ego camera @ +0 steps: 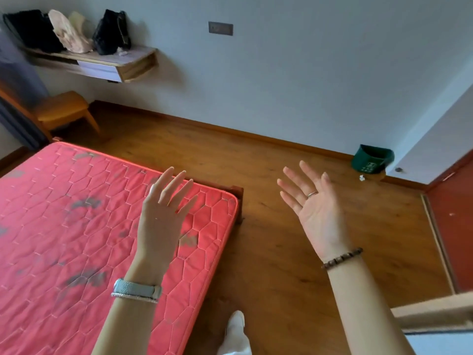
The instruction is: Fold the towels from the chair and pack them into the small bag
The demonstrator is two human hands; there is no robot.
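My left hand (163,211) is raised over the corner of a bare red quilted mattress (76,226), back of the hand toward me, fingers spread and empty. My right hand (316,206) is raised over the wooden floor, palm toward me, fingers apart, holding nothing. An orange wooden chair (64,111) stands at the far left by the wall; its seat looks bare. No towels are in view. Bags sit on a wall shelf (107,62): two black ones (110,32) and a beige one (69,32). Which one is the small bag I cannot tell.
Wooden floor (281,175) stretches between the mattress and the wall. A green bin (372,158) stands in the far right corner beside a red door (453,221). A pale surface edge (435,316) sits at the lower right. My white-socked foot (236,329) is below.
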